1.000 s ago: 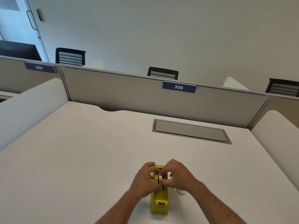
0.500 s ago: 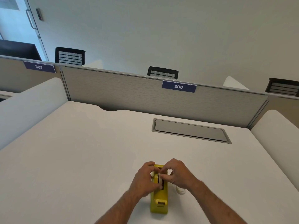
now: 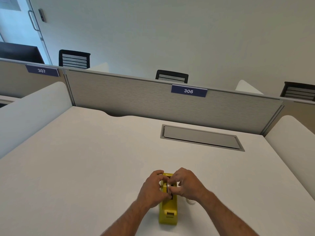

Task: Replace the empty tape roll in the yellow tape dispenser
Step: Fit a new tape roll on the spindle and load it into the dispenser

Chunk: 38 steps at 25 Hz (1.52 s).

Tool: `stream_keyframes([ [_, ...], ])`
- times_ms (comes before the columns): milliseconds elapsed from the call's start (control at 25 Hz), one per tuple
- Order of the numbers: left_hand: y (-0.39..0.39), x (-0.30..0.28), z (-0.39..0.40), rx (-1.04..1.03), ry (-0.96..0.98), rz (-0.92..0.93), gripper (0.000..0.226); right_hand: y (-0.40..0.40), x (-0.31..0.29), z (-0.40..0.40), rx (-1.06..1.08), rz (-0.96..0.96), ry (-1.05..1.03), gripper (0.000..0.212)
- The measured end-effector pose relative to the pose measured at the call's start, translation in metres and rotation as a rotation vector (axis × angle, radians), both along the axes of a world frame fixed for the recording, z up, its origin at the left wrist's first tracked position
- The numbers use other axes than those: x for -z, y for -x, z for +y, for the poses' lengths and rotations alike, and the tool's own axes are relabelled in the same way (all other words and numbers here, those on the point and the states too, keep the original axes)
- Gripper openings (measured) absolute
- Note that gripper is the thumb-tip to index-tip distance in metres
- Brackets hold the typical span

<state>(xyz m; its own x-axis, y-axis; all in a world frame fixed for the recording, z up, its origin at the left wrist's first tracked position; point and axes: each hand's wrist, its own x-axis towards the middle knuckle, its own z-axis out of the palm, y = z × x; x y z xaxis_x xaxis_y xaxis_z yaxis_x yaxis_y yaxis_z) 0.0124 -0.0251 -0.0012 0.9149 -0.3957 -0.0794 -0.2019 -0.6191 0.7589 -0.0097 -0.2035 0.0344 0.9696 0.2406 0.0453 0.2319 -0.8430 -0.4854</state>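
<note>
In the upper left of the frame a glass door with a metal handle (image 3: pixel 33 20) stands beside a blue sign reading "307" (image 3: pixel 42 70) on the partition, with a black mesh chair (image 3: pixel 74 59) behind it. Toward the centre, the grey partition panel (image 3: pixel 136 97) runs across the back of the white counter (image 3: pixel 76 159), a second chair (image 3: pixel 171 76) shows above it, and a blue sign reading "306" (image 3: pixel 188 91) is fixed to its top edge. Low in the centre of the frame, the left hand (image 3: pixel 152 189) is curled against the left side of the yellow tape dispenser (image 3: pixel 167 210), fingers bent around its upper part. The dispenser stands on the counter with its cutter end toward the bottom of the frame. A tape roll (image 3: pixel 168 186) sits in its slot, mostly hidden by fingers. The right hand (image 3: pixel 186 183) is closed on that roll from the right, thumb and fingertips pinched together over it. Just right of the dispenser, a pale roll (image 3: pixel 190 201) lies on the counter, half covered by the right wrist. Farther back and right, a grey cable hatch (image 3: pixel 201 137) is set flush in the counter, and a third chair (image 3: pixel 298 91) sits at the far right.
</note>
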Motion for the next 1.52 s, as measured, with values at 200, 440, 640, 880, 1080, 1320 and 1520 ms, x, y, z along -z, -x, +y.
stream_keyframes([
  [200,0.000,0.000,0.000,-0.004,0.001,0.005,0.056,0.001,0.001,0.001,-0.006,-0.029,-0.004,0.021],
  [440,0.000,0.001,0.000,-0.003,-0.001,0.012,0.056,0.002,0.001,0.000,-0.014,-0.058,0.009,0.018],
  [640,-0.001,0.002,-0.001,0.001,-0.014,0.015,0.055,0.004,-0.001,-0.002,-0.040,-0.047,0.038,0.026],
  [880,-0.001,0.002,0.000,0.006,-0.014,0.013,0.055,0.007,-0.002,-0.002,-0.091,-0.107,0.075,0.011],
  [1080,-0.001,0.000,0.000,0.012,-0.014,0.006,0.055,0.012,-0.004,0.001,-0.174,-0.196,0.197,0.011],
  [1320,0.000,-0.004,0.001,0.010,-0.009,0.008,0.056,0.013,-0.007,0.008,-0.191,-0.189,0.328,0.020],
  [1520,0.000,-0.005,0.000,0.004,-0.020,0.009,0.058,0.018,0.002,0.010,-0.097,-0.180,0.322,0.025],
])
